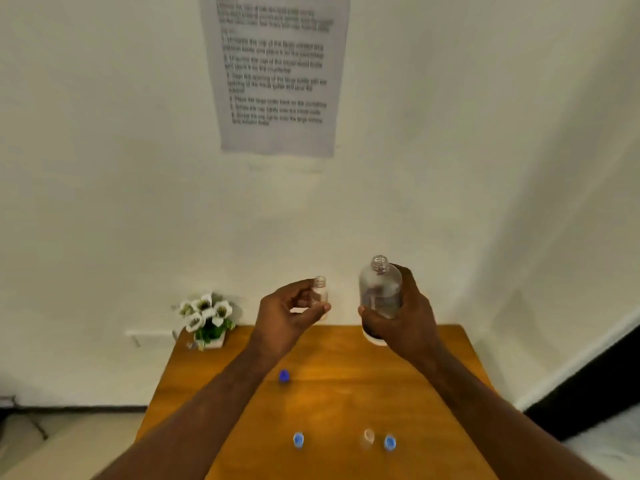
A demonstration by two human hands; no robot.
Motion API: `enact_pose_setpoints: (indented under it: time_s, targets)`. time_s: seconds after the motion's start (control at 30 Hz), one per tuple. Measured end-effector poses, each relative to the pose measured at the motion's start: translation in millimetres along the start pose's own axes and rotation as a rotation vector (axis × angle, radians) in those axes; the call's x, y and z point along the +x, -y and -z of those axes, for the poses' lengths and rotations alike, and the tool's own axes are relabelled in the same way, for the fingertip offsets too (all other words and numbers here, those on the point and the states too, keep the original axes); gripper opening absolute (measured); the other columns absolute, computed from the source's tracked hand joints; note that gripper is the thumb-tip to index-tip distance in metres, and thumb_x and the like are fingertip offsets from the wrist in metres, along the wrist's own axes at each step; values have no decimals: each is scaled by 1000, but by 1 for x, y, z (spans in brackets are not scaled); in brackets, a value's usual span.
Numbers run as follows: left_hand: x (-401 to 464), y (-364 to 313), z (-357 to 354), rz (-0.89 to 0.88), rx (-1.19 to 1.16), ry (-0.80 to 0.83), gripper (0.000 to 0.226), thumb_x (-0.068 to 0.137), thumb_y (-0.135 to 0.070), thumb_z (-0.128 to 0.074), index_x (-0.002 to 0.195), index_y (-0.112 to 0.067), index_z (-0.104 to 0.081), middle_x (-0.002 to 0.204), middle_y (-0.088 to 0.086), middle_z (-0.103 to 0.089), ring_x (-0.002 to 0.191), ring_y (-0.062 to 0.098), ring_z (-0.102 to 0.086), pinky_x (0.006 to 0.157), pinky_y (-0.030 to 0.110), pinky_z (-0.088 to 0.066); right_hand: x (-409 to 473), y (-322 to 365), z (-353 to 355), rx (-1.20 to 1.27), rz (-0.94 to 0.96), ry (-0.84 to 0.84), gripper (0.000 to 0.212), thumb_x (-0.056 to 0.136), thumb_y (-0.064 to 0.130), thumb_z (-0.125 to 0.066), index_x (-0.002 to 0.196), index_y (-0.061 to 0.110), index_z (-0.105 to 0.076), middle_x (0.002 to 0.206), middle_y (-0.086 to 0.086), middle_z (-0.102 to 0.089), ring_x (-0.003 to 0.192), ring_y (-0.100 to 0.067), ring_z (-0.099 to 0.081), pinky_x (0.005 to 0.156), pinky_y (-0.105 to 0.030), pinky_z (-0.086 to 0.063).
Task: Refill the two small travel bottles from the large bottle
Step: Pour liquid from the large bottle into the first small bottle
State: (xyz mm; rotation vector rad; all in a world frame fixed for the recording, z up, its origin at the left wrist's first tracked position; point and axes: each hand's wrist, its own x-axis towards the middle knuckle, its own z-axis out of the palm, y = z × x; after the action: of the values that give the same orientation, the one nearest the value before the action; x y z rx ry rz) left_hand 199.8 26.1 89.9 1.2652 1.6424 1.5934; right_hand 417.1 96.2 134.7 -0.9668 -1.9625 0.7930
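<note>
Caps lay off on the counter (433, 368) while the left hand (287, 317) pinched one uncapped travel bottle (319, 296) and the right hand (401, 320) wrapped the open large bottle (380, 292), seemingly with pouring yet to begin.

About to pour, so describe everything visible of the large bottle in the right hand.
The large bottle is clear, plastic-looking, with a rounded shoulder and a threaded neck. Its cap is off and the mouth is open. It is held about upright above the far edge of the wooden table, the right hand wrapped around its lower body. How full it is cannot be judged.
</note>
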Motion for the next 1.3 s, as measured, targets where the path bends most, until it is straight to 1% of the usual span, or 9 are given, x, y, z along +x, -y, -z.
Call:
enact_pose_setpoints:
  time_s: [0.13,0.3,0.37,0.47,0.6,0.73,1.03,1.13,1.3]
  targets:
    - [23,-98,-3,-150,-47,-26,35,76,-19,-90,109,-14,-79,91,-4,-81,80,13,-77,72,32,-65,39,57,59,-45,128,-49,76,57,54,-75,124,50,-39,110,22,-63,89,-2,-65,66,-10,-50]
    - [23,-199,-4,-289,-142,3,24,76,-20,-89,99,-22,-81,89,3,-81,81,26,-79,73,39,-65,64,125,124,-128,281,-60,74,60,63,-81,120,58,-38,100,36,-60,83,9,-63,58,-5,-46]
    - [19,-228,-4,-325,-164,12,29,71,-29,-88,99,-23,-82,88,4,-81,81,27,-79,73,40,-66,68,150,143,-213,329,-62,75,59,69,-79,120,57,-37,94,35,-60,82,12,-61,57,-3,-44]
    - [15,-261,-5,-369,-163,15,36,71,-32,-88,103,-18,-81,90,5,-81,83,26,-79,72,42,-66,71,176,168,-342,380,-48,75,60,67,-76,122,54,-36,94,30,-59,71,4,-64,52,-4,-43]
    - [12,-287,-6,-395,-126,21,28,79,-15,-87,106,-14,-80,87,4,-82,81,23,-80,71,38,-65,73,197,192,-510,453,-57,77,61,62,-75,126,50,-37,98,20,-61,72,0,-60,57,-10,-41]
    - [5,-303,-9,-400,-127,12,26,79,-10,-87,105,-7,-79,83,10,-80,78,25,-79,67,35,-65,72,205,206,-568,499,-75,77,62,58,-76,128,49,-38,96,20,-60,71,-3,-59,59,-14,-44]
    - [-11,-317,-21,-422,-118,18,27,78,-10,-86,104,-5,-79,82,15,-79,77,29,-79,69,39,-66,68,216,224,-614,560,-78,78,61,58,-75,128,50,-36,101,19,-63,74,-9,-61,63,-21,-53]
    - [-15,-316,-21,-417,-128,21,27,78,-11,-86,104,-7,-79,79,10,-79,77,27,-79,69,40,-66,67,219,229,-652,579,-66,77,62,53,-77,129,48,-39,102,17,-64,79,-12,-61,67,-27,-55]
    - [-23,-313,-19,-409,-142,10,25,80,-9,-86,104,-8,-80,80,5,-80,77,24,-80,70,38,-66,63,224,232,-692,606,-64,76,62,51,-77,129,46,-41,102,17,-63,80,-12,-59,68,-26,-52]
